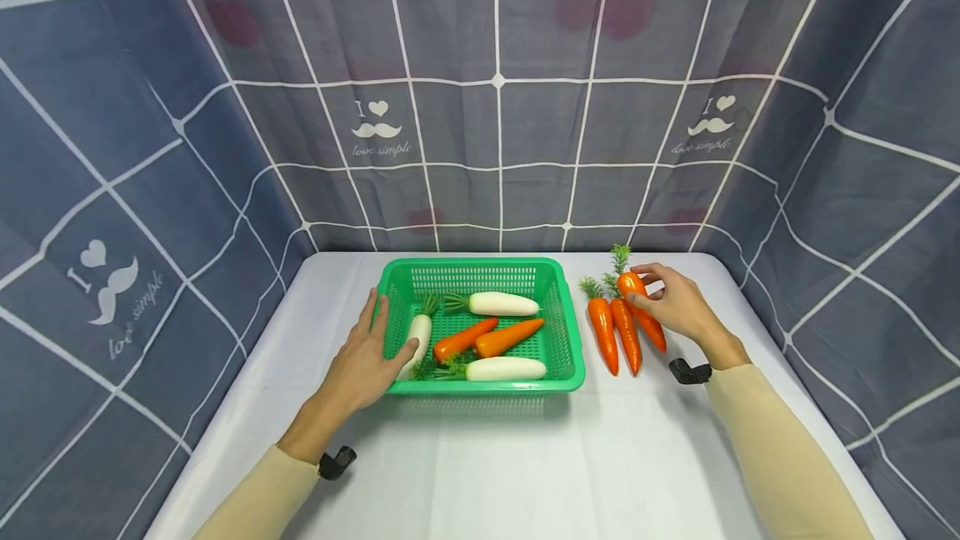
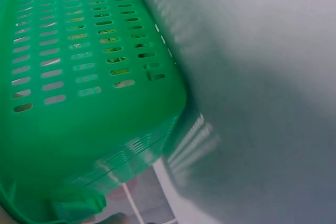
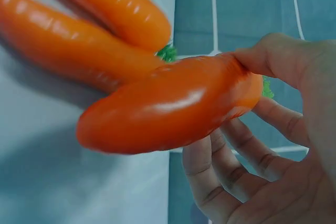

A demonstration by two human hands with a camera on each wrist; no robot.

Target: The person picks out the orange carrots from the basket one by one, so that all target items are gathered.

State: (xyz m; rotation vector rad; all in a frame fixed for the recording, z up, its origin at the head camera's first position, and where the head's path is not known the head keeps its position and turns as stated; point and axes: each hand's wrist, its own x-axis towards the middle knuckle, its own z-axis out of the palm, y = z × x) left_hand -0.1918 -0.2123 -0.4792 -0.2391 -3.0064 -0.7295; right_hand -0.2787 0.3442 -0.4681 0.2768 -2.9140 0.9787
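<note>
My right hand (image 1: 678, 305) pinches the top of an orange carrot (image 3: 157, 111) between thumb and fingers; its green leaves show past the hand and its tip points down. Just left of it, two more carrots (image 1: 603, 333) lie side by side on the table, leaves toward the back. At the left end of the green plastic basket (image 1: 487, 387), my left hand (image 1: 362, 365) rests against the rim, fingers straight and thumb stretched over the near-left corner. Inside are several white radishes (image 1: 504, 304) with green tops and two carrots (image 1: 510, 338).
A white cloth (image 1: 480, 465) covers the table under the basket. Grey-blue checked curtain (image 1: 457, 123) rises behind the table and along both sides. A small black wrist camera (image 1: 690, 372) sits on each wrist.
</note>
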